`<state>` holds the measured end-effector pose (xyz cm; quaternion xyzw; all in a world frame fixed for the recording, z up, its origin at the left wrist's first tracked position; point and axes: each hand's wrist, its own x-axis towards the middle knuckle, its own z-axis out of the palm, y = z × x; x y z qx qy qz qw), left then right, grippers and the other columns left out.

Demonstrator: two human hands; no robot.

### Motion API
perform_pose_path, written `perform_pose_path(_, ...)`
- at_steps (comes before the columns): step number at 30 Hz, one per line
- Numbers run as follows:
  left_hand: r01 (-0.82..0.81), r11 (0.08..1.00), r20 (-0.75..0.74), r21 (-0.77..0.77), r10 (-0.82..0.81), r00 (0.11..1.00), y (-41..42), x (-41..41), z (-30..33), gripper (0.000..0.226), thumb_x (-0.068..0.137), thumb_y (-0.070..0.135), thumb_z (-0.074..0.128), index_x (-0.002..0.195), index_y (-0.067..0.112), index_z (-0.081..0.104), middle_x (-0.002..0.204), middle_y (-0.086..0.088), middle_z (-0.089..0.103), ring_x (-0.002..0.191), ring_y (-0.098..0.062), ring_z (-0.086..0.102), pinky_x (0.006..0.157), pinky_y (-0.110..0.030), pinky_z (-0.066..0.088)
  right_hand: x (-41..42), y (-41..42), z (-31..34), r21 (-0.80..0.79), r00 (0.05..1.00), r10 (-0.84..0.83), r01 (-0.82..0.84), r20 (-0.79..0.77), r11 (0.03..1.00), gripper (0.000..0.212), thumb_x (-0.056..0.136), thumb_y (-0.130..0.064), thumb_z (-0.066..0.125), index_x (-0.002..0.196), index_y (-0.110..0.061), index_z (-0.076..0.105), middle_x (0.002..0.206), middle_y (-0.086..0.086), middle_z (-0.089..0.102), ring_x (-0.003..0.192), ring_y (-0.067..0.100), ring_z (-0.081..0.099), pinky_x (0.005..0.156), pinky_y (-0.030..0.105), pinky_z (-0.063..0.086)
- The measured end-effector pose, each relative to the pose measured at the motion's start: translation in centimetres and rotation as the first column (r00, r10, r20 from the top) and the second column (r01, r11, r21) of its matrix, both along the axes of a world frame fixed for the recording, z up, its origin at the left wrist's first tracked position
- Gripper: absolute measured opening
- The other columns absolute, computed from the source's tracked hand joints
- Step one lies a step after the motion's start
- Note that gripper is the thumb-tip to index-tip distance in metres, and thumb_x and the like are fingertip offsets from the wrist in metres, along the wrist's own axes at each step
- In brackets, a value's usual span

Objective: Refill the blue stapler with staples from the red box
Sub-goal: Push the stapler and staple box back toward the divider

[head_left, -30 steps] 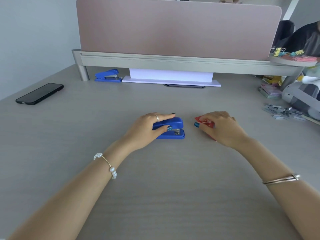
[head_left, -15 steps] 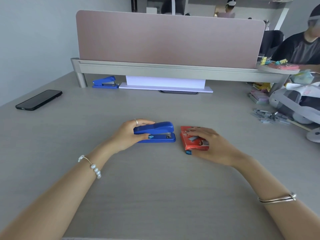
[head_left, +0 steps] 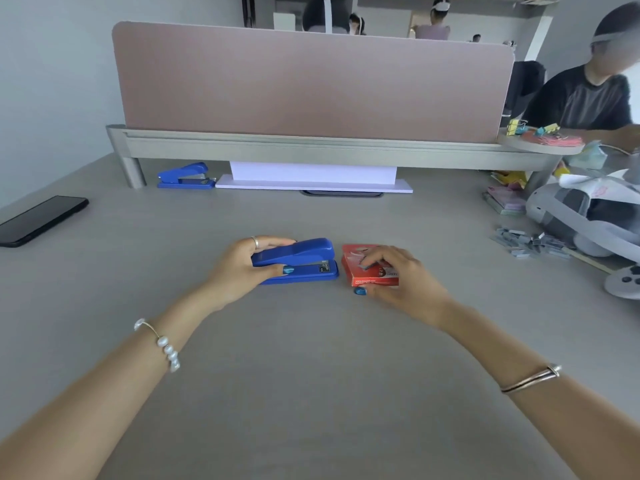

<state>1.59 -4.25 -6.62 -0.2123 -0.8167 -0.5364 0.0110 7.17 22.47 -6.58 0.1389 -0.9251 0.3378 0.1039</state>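
The blue stapler (head_left: 304,258) lies closed on the grey desk (head_left: 311,375), nose pointing right. My left hand (head_left: 239,268) wraps its rear end, thumb on the near side and fingers over the far side. Just right of the stapler sits the red staple box (head_left: 360,270), flat on the desk. My right hand (head_left: 405,282) covers the box's right part, fingers on its top and thumb at its near edge.
A second blue stapler (head_left: 185,176) sits at the back left under the divider shelf (head_left: 311,150). A black phone (head_left: 38,220) lies far left. Loose staple strips (head_left: 530,240) and a grey headset (head_left: 588,209) are at the right, where another person (head_left: 585,95) sits.
The red box has gone from tilted under my right hand to flat on the desk beside the stapler. My left hand has stayed on the stapler. The camera has tilted up.
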Motion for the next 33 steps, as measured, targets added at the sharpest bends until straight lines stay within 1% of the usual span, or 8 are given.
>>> perform_pose_path(4, 0.011, 1.000, -0.019, -0.011, -0.011, 1.000, 0.8, -3.7, 1.9, 0.045, 0.077, 0.002, 0.066, 0.098, 0.041, 0.062, 0.095, 0.037, 0.065, 0.092, 0.002, 0.063, 0.080, -0.011, 0.049, -3.8, 0.6, 0.9, -0.044, 0.995, -0.046, 0.042, -0.088, 0.998, 0.034, 0.072, -0.016, 0.074, 0.101, -0.018, 0.057, 0.120, 0.004, 0.055, 0.112, 0.019, 0.046, 0.089, 0.021, 0.038)
perform_pose_path(8, -0.004, 1.000, -0.049, -0.001, 0.004, 0.999, 1.7, -7.7, 2.7, 0.043, 0.078, 0.001, 0.065, 0.099, 0.038, 0.061, 0.101, 0.026, 0.065, 0.088, 0.007, 0.062, 0.079, -0.010, 0.048, -7.7, 1.0, 1.7, -0.055, 0.991, -0.078, 0.072, -0.108, 0.996, 0.035, 0.070, -0.019, 0.076, 0.100, -0.017, 0.058, 0.116, 0.005, 0.054, 0.106, 0.022, 0.049, 0.088, 0.025, 0.040)
perform_pose_path(12, -0.025, 1.000, -0.063, -0.018, 0.024, 0.998, 2.3, -11.1, 2.7, 0.041, 0.079, 0.008, 0.067, 0.095, 0.045, 0.060, 0.086, 0.044, 0.062, 0.087, 0.016, 0.058, 0.070, 0.000, 0.040, -11.7, 1.5, 2.2, -0.067, 0.990, -0.093, 0.087, -0.103, 0.994, 0.036, 0.066, -0.016, 0.080, 0.097, -0.015, 0.062, 0.113, 0.001, 0.050, 0.101, 0.016, 0.050, 0.080, -0.002, 0.033)
perform_pose_path(15, -0.031, 0.999, -0.060, -0.032, 0.029, 0.998, 2.7, -13.6, 2.2, 0.040, 0.079, 0.009, 0.066, 0.099, 0.043, 0.061, 0.095, 0.034, 0.066, 0.093, 0.009, 0.060, 0.078, -0.006, 0.043, -14.6, 1.9, 1.8, -0.082, 0.989, -0.114, 0.107, -0.094, 0.991, 0.036, 0.065, -0.015, 0.080, 0.096, -0.016, 0.063, 0.111, 0.000, 0.048, 0.102, 0.016, 0.049, 0.077, -0.006, 0.031)
perform_pose_path(18, -0.034, 0.999, -0.038, -0.029, 0.033, 0.999, 3.1, -16.0, 1.3, 0.036, 0.079, 0.008, 0.066, 0.106, 0.033, 0.061, 0.107, 0.020, 0.065, 0.091, 0.011, 0.059, 0.079, -0.010, 0.043, -17.3, 1.9, 1.1, -0.078, 0.987, -0.140, 0.133, -0.081, 0.988, 0.035, 0.065, -0.014, 0.080, 0.096, -0.015, 0.063, 0.109, -0.001, 0.046, 0.102, 0.017, 0.048, 0.079, 0.003, 0.033)
perform_pose_path(21, -0.030, 0.999, -0.019, -0.044, 0.029, 0.999, 3.5, -17.6, 0.6, 0.037, 0.079, 0.009, 0.066, 0.103, 0.036, 0.060, 0.099, 0.031, 0.063, 0.090, 0.017, 0.057, 0.076, -0.006, 0.040, -19.3, 1.8, 0.6, -0.079, 0.988, -0.140, 0.135, -0.059, 0.988, 0.034, 0.065, -0.011, 0.079, 0.095, -0.014, 0.064, 0.109, 0.001, 0.045, 0.101, 0.016, 0.048, 0.083, 0.012, 0.034)
perform_pose_path(27, -0.031, 0.997, 0.018, -0.065, 0.032, 0.999, 3.0, -19.5, -1.1, 0.039, 0.079, 0.010, 0.067, 0.100, 0.041, 0.061, 0.106, 0.024, 0.065, 0.097, 0.000, 0.061, 0.081, -0.017, 0.044, -20.7, 2.0, -1.4, -0.008, 0.990, -0.136, 0.136, 0.036, 0.991, 0.032, 0.067, -0.014, 0.077, 0.095, -0.016, 0.062, 0.113, 0.005, 0.051, 0.104, 0.020, 0.049, 0.097, 0.032, 0.041)
perform_pose_path(33, -0.015, 0.995, 0.032, -0.094, 0.018, 0.999, 2.6, -20.0, -1.2, 0.038, 0.079, 0.012, 0.067, 0.106, 0.038, 0.061, 0.111, 0.016, 0.066, 0.098, -0.003, 0.062, 0.083, -0.022, 0.046, -20.7, 2.2, -1.7, -0.023, 0.992, -0.128, 0.128, 0.016, 0.992, 0.030, 0.067, -0.023, 0.078, 0.093, -0.020, 0.062, 0.109, -0.001, 0.049, 0.108, 0.022, 0.048, 0.096, 0.031, 0.039)
